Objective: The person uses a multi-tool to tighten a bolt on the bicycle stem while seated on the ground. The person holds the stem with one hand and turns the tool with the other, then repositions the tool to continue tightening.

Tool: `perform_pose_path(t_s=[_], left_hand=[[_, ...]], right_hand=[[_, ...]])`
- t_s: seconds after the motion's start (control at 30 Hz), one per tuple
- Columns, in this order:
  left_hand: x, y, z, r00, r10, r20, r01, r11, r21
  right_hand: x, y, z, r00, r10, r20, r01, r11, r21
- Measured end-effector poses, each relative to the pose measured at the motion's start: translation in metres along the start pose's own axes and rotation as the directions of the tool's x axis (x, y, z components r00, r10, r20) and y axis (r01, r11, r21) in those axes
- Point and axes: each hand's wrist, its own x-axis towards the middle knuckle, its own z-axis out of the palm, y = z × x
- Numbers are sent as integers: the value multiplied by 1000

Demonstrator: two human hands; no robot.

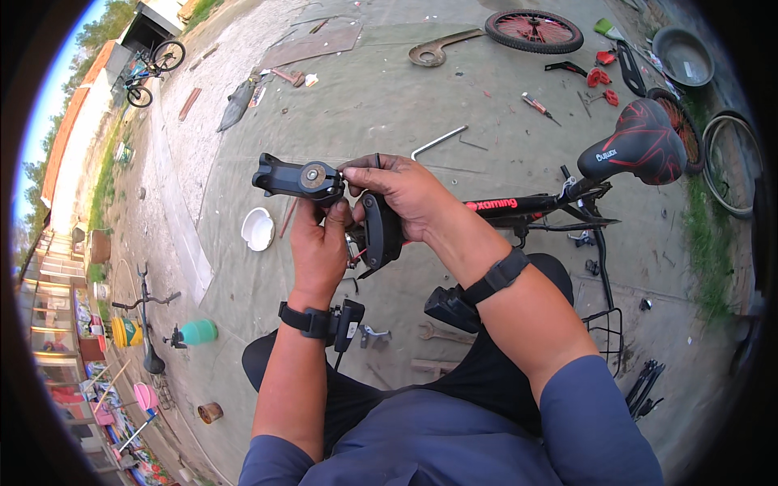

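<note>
- Gripping the handlebar stem (284, 177) above its palm: left hand (318, 245).
- Pinching beside the stem's right end: right hand (403, 197); cannot tell on what.
- Bike frame (531, 203): right of right hand.

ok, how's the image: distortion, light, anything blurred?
Head view: strong fisheye bending, black corners; soft daylight across the green ground sheet, sky much brighter at upper left; black stem in the left hand shows no obvious blur.

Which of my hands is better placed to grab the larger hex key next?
Likely your right hand: the larger hex key lies just beyond it. Your left hand is farther off, with its fingers at the black handlebar stem.
</note>
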Motion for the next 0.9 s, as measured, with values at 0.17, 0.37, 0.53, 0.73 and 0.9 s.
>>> perform_pose_path(t_s=[0.17,0.37,0.53,0.73,0.9], left_hand=[[0,2,-3,1000,-24,18,24,1000,20],[-1,10,-2,1000,-24,14,23,999,39],[-3,12,-3,999,-50,6,50,998,27],[2,14,0,998,-57,13,57,998,32],[6,8,-3,995,-91,36,90,995,43]], right_hand=[[4,-1,2,1000,2,13,-2,1000,18],[2,-8,10,999,34,-22,-34,999,3],[4,-6,10,998,27,-63,-29,999,-34],[3,-38,-37,918,-173,-357,214,974,80],[-11,-53,-73,843,-151,-517,275,946,173]])
